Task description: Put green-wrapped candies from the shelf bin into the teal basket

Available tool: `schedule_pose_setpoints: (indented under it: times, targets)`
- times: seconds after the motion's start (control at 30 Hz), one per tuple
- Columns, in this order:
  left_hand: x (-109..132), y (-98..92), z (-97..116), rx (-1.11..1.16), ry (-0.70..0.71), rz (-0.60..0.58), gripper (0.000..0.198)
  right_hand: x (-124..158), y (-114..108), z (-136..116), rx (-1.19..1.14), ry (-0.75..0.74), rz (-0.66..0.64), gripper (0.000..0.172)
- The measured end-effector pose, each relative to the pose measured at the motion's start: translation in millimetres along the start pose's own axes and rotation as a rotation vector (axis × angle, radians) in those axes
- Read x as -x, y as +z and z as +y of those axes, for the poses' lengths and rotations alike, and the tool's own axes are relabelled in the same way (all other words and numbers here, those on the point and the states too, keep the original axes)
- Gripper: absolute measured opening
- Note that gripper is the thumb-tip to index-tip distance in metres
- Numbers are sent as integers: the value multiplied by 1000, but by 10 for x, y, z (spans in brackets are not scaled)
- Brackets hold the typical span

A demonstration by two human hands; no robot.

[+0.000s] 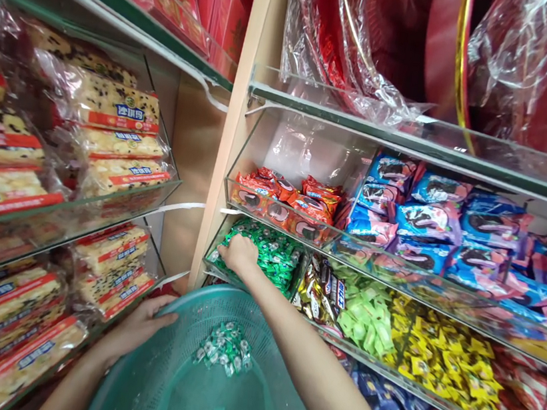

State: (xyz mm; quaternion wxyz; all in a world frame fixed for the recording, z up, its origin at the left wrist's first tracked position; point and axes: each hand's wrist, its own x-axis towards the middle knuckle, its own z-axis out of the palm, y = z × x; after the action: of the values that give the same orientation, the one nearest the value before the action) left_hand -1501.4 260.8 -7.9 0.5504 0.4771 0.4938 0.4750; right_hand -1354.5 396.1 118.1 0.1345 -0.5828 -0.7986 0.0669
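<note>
My left hand (150, 323) grips the upper left rim of a green plastic basket (189, 308), thumb over the edge. A small heap of green-wrapped candies (224, 348) lies inside it. Over the shelf bin, my right hand (241, 254) is closed at the left end of more green-wrapped candies (277, 252). A bit of wrapper shows at its fingers; the rest of what it holds is hidden. My right forearm crosses above the basket.
Glass-fronted shelves (275, 229) hold red packets (312, 200), blue cookie packs (427, 218), light green candies (370, 315) and yellow candies (450, 356). Packaged pastry bars (124, 111) fill the left shelves. A wooden post (236, 106) stands between.
</note>
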Motion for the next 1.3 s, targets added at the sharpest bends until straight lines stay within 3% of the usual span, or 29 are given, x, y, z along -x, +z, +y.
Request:
schedule_pose_setpoints:
  times: [0.23,0.37,0.47,0.57,0.63,0.7,0.83,0.93,1.1,1.3]
  targets:
    - [-1,-9,-31,26,7,-8,45,-58,71,21,-117,6,13,17]
    - [-4,-21,-70,47,2,0,48,-17,4,61,-211,-34,56,16]
    - [2,-19,-75,66,-16,2,48,226,-119,104,-324,-114,194,20]
    - [15,0,-40,77,-37,6,49,651,-147,207,-544,-313,349,21]
    - [23,15,-10,83,-45,13,51,928,-31,328,-641,-404,290,20]
    - [27,26,10,83,-55,29,53,1107,198,490,-670,-381,171,19]
    - [19,21,3,71,-68,40,53,1103,777,873,-785,-134,-51,23]
    - [8,5,-21,76,-62,21,52,977,1073,1132,-892,34,-176,30]
    - [20,9,-33,60,-67,30,52,932,1249,1407,-874,101,-244,37]
    - [36,37,39,73,-72,21,52,1009,1333,1521,-851,139,-303,38]
